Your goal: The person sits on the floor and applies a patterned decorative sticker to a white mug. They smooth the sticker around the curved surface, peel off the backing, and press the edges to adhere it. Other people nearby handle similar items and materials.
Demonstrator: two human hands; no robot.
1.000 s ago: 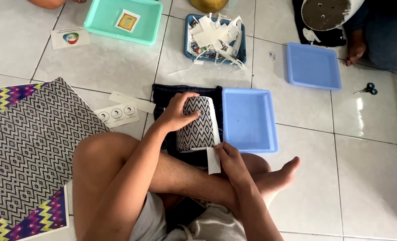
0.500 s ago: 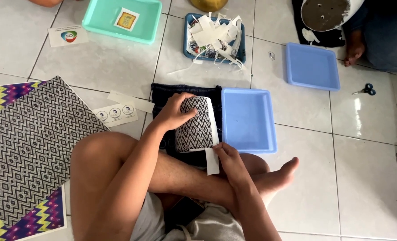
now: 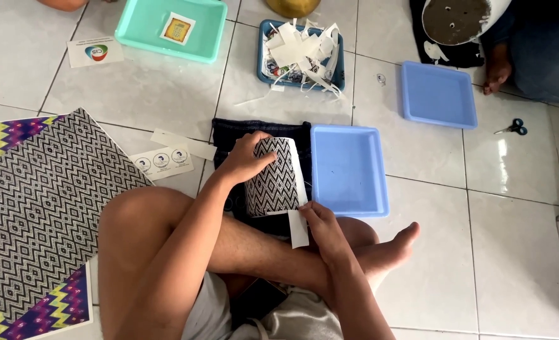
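On the tiled floor, nearest the camera, I saw the person seated cross-legged, both forearms reaching forward over the knees. The right hand (image 3: 317,220) lay at the lower right corner of a curved patterned sheet (image 3: 273,176), black and white in a zigzag weave design, its fingers pinched together on a white paper strip (image 3: 298,228) that hung from the sheet's right edge. The left hand (image 3: 245,158) rested on the sheet's upper left, fingers spread and pressed flat on its surface. The sheet stood bowed upward on a dark cloth (image 3: 229,129), just beside an empty blue tray (image 3: 348,170) to its right, the two nearly touching.

To the left I noted a large patterned mat (image 3: 34,208), black and white with purple and yellow zigzag corners, and beside it a small white sticker sheet (image 3: 161,161) with round marks.

Farther off lay a second blue tray (image 3: 436,94), a dark blue tray (image 3: 263,38) piled with white paper scraps (image 3: 301,47), and a teal tray (image 3: 141,28) holding one square sticker (image 3: 178,28). A white card (image 3: 95,51) lay left of the teal tray. Small scissors (image 3: 512,128) lay on the tiles at right, near another person's foot (image 3: 496,69).
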